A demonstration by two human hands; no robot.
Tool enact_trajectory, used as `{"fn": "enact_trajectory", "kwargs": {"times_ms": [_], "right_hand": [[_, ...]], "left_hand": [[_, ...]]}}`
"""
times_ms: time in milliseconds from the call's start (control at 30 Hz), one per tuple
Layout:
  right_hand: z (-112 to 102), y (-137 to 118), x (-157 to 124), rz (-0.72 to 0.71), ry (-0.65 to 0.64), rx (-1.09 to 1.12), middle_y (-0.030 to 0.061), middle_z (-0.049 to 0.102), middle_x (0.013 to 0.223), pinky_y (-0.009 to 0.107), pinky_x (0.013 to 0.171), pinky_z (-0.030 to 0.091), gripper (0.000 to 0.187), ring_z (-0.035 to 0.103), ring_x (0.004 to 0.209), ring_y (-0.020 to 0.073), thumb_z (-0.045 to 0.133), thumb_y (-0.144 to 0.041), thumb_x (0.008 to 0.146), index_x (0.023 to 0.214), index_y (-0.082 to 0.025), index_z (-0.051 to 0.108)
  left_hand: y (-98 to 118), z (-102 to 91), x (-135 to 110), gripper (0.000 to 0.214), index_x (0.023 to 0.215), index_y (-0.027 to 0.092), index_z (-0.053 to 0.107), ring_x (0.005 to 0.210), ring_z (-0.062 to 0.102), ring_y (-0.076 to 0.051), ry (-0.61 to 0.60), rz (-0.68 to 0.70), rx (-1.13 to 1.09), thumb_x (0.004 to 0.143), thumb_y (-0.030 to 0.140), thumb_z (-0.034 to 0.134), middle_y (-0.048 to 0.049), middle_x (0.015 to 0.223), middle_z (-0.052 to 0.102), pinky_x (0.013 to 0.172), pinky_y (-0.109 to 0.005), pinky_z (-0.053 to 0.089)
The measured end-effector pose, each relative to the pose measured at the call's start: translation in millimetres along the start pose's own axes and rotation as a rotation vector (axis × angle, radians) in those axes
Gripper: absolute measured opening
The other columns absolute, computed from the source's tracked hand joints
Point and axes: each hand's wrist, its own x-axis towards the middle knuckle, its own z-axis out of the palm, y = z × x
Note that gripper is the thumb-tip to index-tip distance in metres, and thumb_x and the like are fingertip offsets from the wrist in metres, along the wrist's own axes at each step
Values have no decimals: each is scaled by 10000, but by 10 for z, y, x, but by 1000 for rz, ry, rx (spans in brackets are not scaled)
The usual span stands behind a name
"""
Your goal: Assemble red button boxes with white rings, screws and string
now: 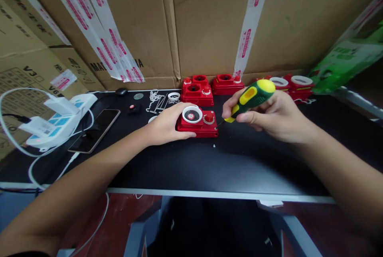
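Note:
My left hand (167, 126) grips the left side of a red box-shaped device (199, 130) on the black table. On its top are a white ring (192, 115) around a dark round centre and a red knob (209, 117). In my right hand (272, 115) is a screwdriver (253, 97) with a green and yellow handle, held tilted. Its thin shaft points down left to the front right corner of the red device, by a small screw; whether the tip touches it I cannot tell. A loose screw (214, 145) lies in front of the device.
Behind stand several more red devices (197, 94), against a cardboard wall (206, 21). At left are a phone (95, 131), a white power strip (62, 119) with cables and a small black part (133, 108). White chains (154, 97) and a white ring (174, 96) lie behind my left hand.

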Motion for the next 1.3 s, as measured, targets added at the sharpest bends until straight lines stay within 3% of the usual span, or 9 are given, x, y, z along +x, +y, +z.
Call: {"fn": "enact_trajectory", "kwargs": {"times_ms": [133,300,500,600,800,933,1033,1133,1300], "right_hand": [[-3,3,-2,46,93,-25,24,811,877,224,379,375,236,537,519,92,965,-250,748,931,-229,819],[30,-45,-21,44,29,17,43,823,949,221,370,358,214,474,461,56,921,-253,807,994,-212,826],[59,-37,-53,58,17,21,42,788,953,261,528,494,203,539,543,87,869,-254,874,1075,-244,840],[59,39,-39,26,112,39,10,725,835,247,559,474,157,527,592,98,887,-241,855,1005,-263,847],[29,61,15,-23,260,76,42,763,1073,289,513,410,333,452,564,100,857,-269,882,1212,-304,822],[-134,9,32,-41,310,-259,59,782,994,311,586,484,333,600,679,173,812,-453,923,1199,-267,801],[-261,74,45,53,192,-829,92,785,935,365,678,507,394,677,770,252,657,-567,999,1141,-223,789],[-315,233,50,193,12,-1313,151,802,1099,382,683,493,406,730,881,325,538,-512,1048,1168,-195,763],[-317,401,57,438,-270,-1489,169,793,1213,378,667,490,423,761,1015,367,500,-485,1079,1240,-174,736]], "left_hand": [[-4,-6,0,769,1460,189,552,1359,657,-332,7,-4,-2,846,524,873,-163,1481,657,1190,-502,525],[19,14,-7,740,1469,219,545,1383,648,-334,-16,23,-30,868,520,854,-149,1497,652,1212,-513,506],[33,45,-15,779,1492,204,508,1393,643,-325,-17,32,-78,868,506,864,-163,1508,643,1216,-495,505],[27,51,-13,762,1478,204,516,1385,648,-326,-21,18,-91,870,505,864,-166,1507,642,1211,-494,511],[26,83,-33,796,1519,240,492,1439,604,-350,-40,-2,-103,871,526,854,-168,1564,592,1238,-538,483],[-7,-54,-18,938,1582,274,461,1477,554,-373,-71,-4,-166,806,598,879,-164,1588,560,1236,-571,471],[-153,-278,29,511,1459,255,606,1327,655,-298,82,-1,-249,1033,538,599,-138,1442,654,1122,-492,551],[-398,-456,56,314,1152,211,769,1112,663,-285,232,-135,122,1049,418,556,-99,1128,761,1074,-526,514],[-744,-471,19,292,1139,237,790,1117,645,-263,48,-178,323,1035,371,553,-67,1157,782,1064,-496,491]]}}
